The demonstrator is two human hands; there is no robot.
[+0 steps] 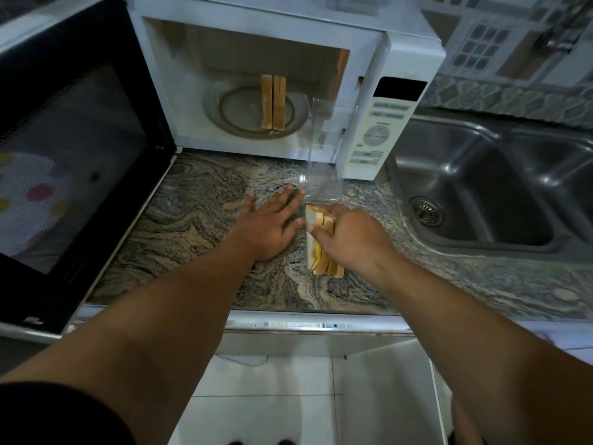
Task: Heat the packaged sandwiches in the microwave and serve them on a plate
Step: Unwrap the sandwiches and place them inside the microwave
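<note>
Sandwich number one already stands on edge on the microwave turntable, door open. My right hand pinches the second sandwich in its clear pack on the table, probably to slide it out. Left hand lies spread flat beside it, likely bracing.

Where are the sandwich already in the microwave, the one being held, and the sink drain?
Microwave sandwich [273, 102], head view, crust edges.
Held sandwich [317, 248], head view, lower slices.
Drain [426, 210], head view, strainer centre.
</note>
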